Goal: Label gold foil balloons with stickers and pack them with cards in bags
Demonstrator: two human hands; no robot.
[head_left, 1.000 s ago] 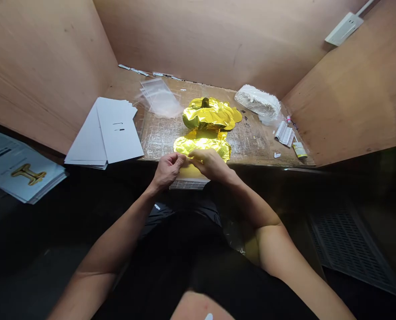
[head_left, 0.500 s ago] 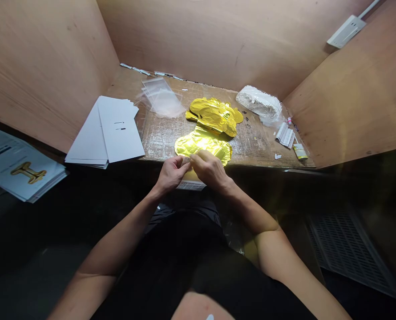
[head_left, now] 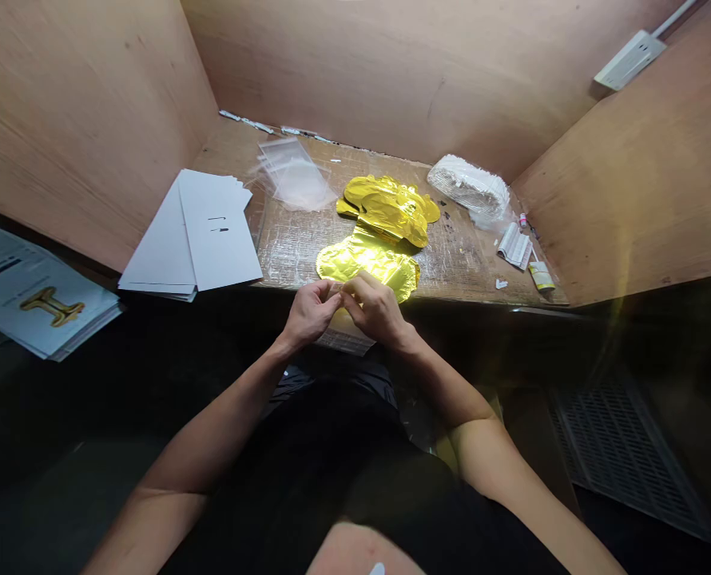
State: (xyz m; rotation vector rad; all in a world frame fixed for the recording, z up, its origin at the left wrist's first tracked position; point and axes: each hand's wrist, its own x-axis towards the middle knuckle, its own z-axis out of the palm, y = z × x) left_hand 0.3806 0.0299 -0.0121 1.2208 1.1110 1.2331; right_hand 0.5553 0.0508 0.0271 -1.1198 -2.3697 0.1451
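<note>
Left hand [head_left: 311,313] and right hand [head_left: 376,310] curled close together over the bench [head_left: 295,255] edge, fingers bent inward with the tips meeting, any hold on something small between them hidden and impossible to tell. Gold foil balloon [head_left: 367,267] lying flat on the bench, just beyond and touching the right hand, with a second balloon [head_left: 388,209] crumpled against its far end. Paper stack [head_left: 347,339] just below the hands, plastic bags [head_left: 295,174] and white cards [head_left: 217,231] off to the left.
</note>
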